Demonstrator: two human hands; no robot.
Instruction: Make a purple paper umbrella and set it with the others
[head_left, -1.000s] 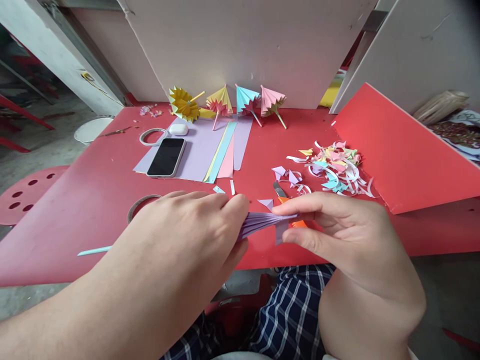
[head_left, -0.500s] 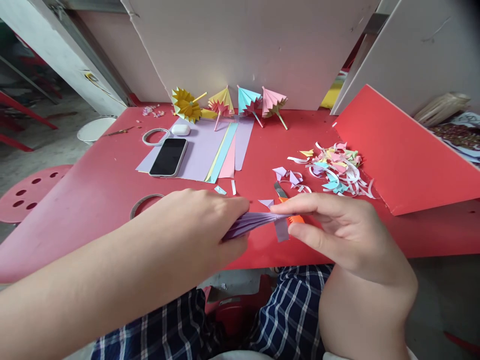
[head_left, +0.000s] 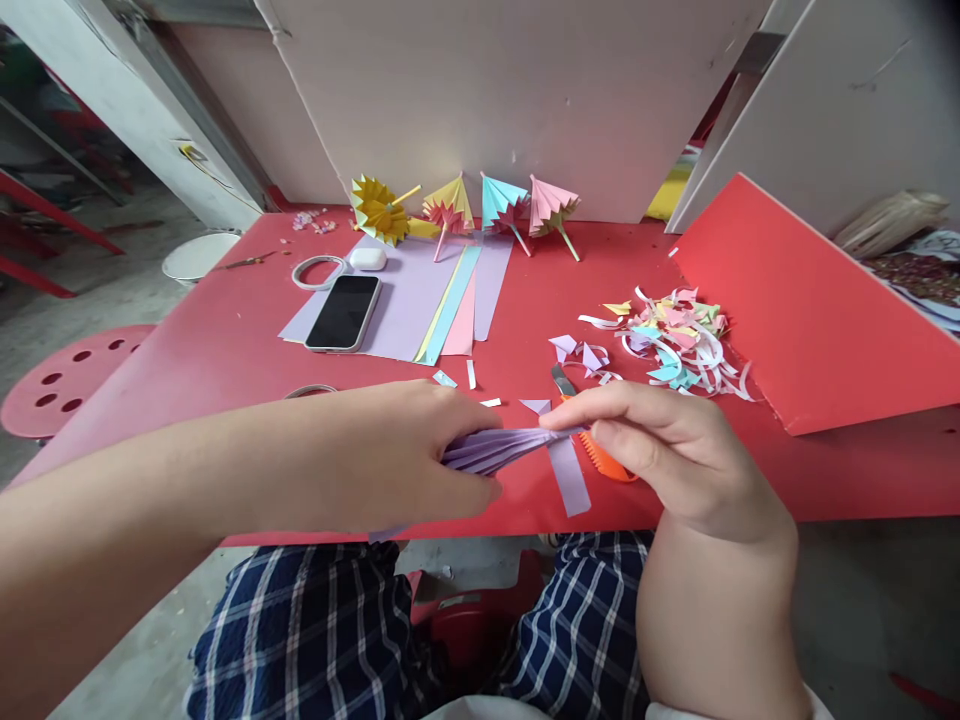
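Note:
A bundle of pleated purple paper (head_left: 499,450) stretches between my hands above the red table's front part. My left hand (head_left: 427,450) is closed round its wide, folded end. At the narrow end, my right hand (head_left: 660,445) pinches the tip between thumb and forefinger. A flat purple strip (head_left: 570,475) lies below the narrow end, beside an orange-handled cutter (head_left: 604,460) that is partly hidden by my right hand. Part of the bundle is hidden inside my left hand.
Four paper umbrellas (head_left: 504,203) stand along the wall. A phone (head_left: 343,313), a white case (head_left: 368,260) and a tape roll (head_left: 319,272) rest on or beside coloured sheets (head_left: 409,300). Paper scraps (head_left: 686,335) lie near a red board (head_left: 817,320) at right.
My left wrist and forearm have shifted, and my right thumb has closed up to the forefinger at the narrow tip. More of the purple strip and the orange handle shows.

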